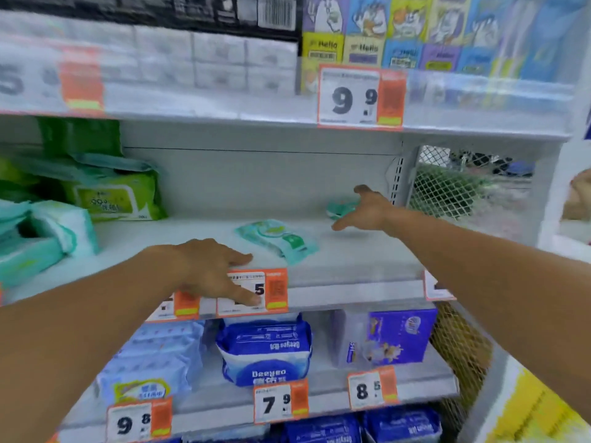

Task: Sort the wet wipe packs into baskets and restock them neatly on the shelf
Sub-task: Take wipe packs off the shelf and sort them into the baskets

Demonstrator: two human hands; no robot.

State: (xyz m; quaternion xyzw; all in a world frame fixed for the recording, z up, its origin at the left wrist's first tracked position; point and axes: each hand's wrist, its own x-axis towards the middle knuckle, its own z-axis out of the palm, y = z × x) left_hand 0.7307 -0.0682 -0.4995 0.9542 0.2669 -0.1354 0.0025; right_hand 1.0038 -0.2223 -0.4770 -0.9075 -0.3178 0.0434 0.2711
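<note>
STEP: clearing stray packs off shelf (351, 260) | right hand (367, 211) open, empty, reaching for rear teal pack (340, 208) | left hand (214, 270) flat on shelf edge, empty | NEXT: close fingers round it, likely.

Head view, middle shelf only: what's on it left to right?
Teal wipe bundles → green wipe pack → left hand resting on the shelf's front edge → small teal pack lying flat → right hand, fingers spread, reaching toward another teal pack at the back → mesh side panel.
</note>
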